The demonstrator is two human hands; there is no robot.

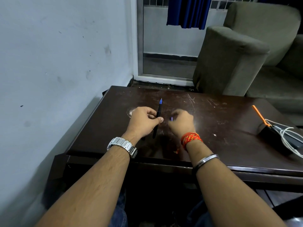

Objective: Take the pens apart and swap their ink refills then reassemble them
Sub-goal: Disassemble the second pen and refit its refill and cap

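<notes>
My left hand (144, 120) grips a black pen (158, 112) by its middle over the dark wooden table (213, 145). The pen points away from me, and its blue tip section with a fine metal point sticks out past my fingers. The pen's rear end shows below my fist. My right hand (182, 122) is blurred, just to the right of the pen, with fingers curled. A small bluish-purple piece (171, 119) shows at its fingertips; what it is cannot be told. No second pen is visible.
A black box (277, 140) with white cables (288, 135) and an orange strip (259, 114) lies at the table's right edge. A grey wall runs close along the left. A grey-green sofa (237, 51) stands behind the table on the right.
</notes>
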